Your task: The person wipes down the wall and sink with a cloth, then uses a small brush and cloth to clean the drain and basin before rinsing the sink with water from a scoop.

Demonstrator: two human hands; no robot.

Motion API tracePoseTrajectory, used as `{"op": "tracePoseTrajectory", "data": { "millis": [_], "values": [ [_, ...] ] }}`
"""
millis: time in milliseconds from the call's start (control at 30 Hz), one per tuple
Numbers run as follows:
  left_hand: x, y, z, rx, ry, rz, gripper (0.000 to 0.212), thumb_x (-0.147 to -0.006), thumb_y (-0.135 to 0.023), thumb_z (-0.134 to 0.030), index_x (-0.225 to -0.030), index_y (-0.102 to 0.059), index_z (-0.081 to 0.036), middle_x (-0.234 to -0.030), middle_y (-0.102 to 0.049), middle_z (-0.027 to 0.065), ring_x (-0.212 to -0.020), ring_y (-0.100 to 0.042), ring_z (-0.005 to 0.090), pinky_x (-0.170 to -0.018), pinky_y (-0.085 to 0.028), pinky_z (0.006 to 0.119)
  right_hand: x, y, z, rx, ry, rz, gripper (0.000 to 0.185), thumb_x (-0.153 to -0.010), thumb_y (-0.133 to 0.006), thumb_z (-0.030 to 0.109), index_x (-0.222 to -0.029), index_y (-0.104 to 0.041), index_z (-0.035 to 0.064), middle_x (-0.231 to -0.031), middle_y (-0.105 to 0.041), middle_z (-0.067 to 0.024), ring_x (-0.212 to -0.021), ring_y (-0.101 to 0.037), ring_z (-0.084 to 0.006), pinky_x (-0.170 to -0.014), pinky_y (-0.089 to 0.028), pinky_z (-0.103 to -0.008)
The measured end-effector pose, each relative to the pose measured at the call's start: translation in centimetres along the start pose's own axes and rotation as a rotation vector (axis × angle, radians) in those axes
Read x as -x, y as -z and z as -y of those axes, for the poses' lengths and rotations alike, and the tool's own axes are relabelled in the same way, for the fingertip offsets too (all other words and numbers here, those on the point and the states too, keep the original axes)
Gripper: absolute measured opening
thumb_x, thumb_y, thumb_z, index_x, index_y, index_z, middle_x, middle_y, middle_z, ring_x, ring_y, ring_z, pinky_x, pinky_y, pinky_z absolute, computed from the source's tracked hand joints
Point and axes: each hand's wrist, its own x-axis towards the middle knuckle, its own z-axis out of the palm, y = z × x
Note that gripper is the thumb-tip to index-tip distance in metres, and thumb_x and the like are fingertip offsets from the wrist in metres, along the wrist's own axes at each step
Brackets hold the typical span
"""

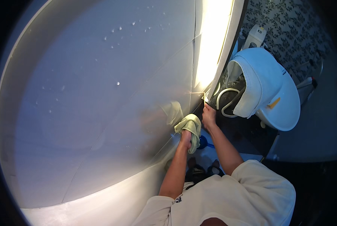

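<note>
My left hand grips a bunched pale green cloth close to the glossy grey wall panels. The cloth's reflection shows in the wall beside it. Farther forward and to the right, my right hand is closed around a thin, pale yellow rod. Its upper end appears to bend left toward the wall, near the bottom corner of a brightly lit panel; its exact kind is unclear. White drops or spots dot the wall's upper part.
Right of my right arm, a white towel drapes over a white washbasin on a dark counter. A pale hose curls beside it. Below my hands are a blue round plastic vessel and feet. Patterned wallpaper covers the far wall.
</note>
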Motion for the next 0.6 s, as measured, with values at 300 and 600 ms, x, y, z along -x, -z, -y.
{"op": "tracePoseTrajectory", "data": {
  "millis": [300, 600],
  "values": [
    [-0.3, 0.3, 0.4, -0.008, -0.024, -0.037, 0.034, -0.085, -0.044, -0.044, -0.095, -0.052, -0.012, -0.08, -0.055, 0.0033, -0.065, -0.054, 0.0162, -0.051, -0.047, 0.032, 0.0, 0.2, -0.4, -0.038, -0.014, 0.012, 0.035, -0.082, -0.043, 0.007, -0.117, -0.047, 0.0034, -0.048, -0.032, 0.0055, -0.035, -0.027, -0.005, -0.028, -0.021, -0.0233],
    [0.0, -0.9, 0.3, -0.005, 0.007, -0.073, 0.033, -0.085, -0.046, -0.041, -0.099, -0.051, -0.011, -0.084, -0.055, 0.0033, -0.069, -0.055, 0.016, -0.055, -0.048, 0.031, -1.6, 0.9, -1.7, -0.023, 0.098, -0.011, 0.033, -0.082, -0.043, 0.007, -0.114, -0.05, 0.0021, -0.049, -0.033, 0.0053, -0.035, -0.028, -0.005, -0.03, -0.021, -0.0226]
  ]
}}
